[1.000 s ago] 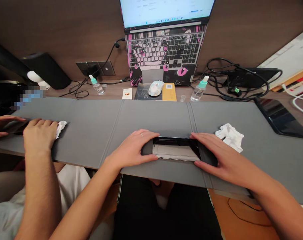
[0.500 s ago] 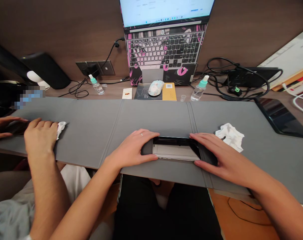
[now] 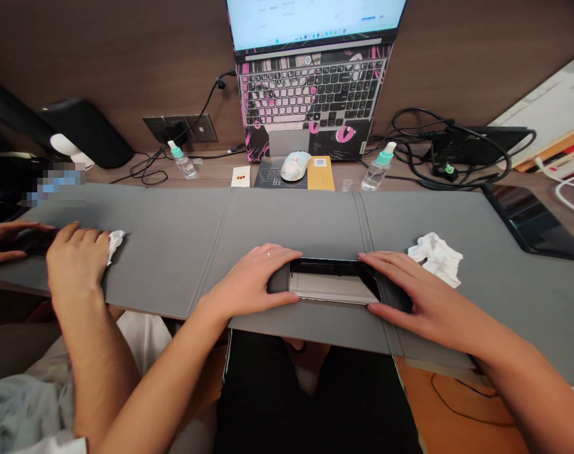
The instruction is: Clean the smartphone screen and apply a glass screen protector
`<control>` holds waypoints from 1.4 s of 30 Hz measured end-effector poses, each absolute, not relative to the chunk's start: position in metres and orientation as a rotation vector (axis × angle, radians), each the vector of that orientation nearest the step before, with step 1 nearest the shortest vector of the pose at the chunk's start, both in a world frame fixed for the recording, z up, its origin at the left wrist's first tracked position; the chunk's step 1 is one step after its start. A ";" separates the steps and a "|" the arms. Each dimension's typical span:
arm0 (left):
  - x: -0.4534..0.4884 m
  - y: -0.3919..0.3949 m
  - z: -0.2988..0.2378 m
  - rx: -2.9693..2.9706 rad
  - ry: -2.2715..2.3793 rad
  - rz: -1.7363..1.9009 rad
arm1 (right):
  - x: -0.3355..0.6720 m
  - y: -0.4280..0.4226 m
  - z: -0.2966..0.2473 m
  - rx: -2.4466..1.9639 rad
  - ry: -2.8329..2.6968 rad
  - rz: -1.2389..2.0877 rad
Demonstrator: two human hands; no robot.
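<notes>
Right, both hands are down on a dark phone (image 3: 334, 282) lying flat at the near edge of the long grey mat (image 3: 183, 227), screen up and catching a pale reflection. Left hand (image 3: 249, 282) is spread flat over the phone's left end, fingers loosely together, thumb tucked along the near side — pinning rather than gripping. Right hand (image 3: 412, 296) mirrors it on the right end, fingers stretched out flat along the far edge, palm low. Neither hand is closed around anything; both lie open and pressed down.

Just past the right hand sits a crumpled white wipe (image 3: 436, 257), near but not touching. A small spray bottle (image 3: 378, 169) stands further back beside the open laptop (image 3: 310, 94), with a mouse (image 3: 295, 166) in front of it.

Judging from this, the phone is being steadied, and the thing to get right is even pressure at both ends, as it lies close to the mat's overhanging near edge. Fingertips on the frame, not the glass, would spare it smudges.

Over on the left, another person's hand (image 3: 76, 258) presses its own white wipe (image 3: 115, 241) onto the mat — well apart from the phone.
</notes>
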State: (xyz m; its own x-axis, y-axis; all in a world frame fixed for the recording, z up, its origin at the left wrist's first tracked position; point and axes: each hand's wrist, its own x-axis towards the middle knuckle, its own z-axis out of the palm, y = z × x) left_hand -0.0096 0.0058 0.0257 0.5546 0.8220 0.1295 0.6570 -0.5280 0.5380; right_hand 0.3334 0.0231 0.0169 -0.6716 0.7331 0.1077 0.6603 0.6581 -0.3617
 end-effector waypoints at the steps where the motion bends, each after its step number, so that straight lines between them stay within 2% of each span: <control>1: -0.010 0.006 0.026 2.362 1.195 0.519 | 0.333 0.023 0.017 -1.132 -2.630 0.434; 14: -0.011 0.004 0.025 2.280 1.220 0.523 | 0.336 0.020 0.020 -1.153 -2.602 0.445; 21: -0.013 0.002 0.025 2.252 1.237 0.564 | 0.334 0.007 0.032 -0.990 -2.274 0.135; 27: -0.012 0.004 0.027 2.350 1.208 0.551 | 0.329 0.009 0.031 -1.057 -2.013 -0.075; 42: -0.010 0.007 0.022 2.375 1.214 0.552 | 0.324 0.016 0.029 -0.899 -2.494 0.203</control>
State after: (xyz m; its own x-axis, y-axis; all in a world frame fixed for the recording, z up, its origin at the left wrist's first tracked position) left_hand -0.0098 0.0065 0.0224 0.5413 0.8259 0.1574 0.6617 -0.5340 0.5263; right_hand 0.3239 0.0164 0.0293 -0.6699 0.6335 0.3871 0.5626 0.7734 -0.2921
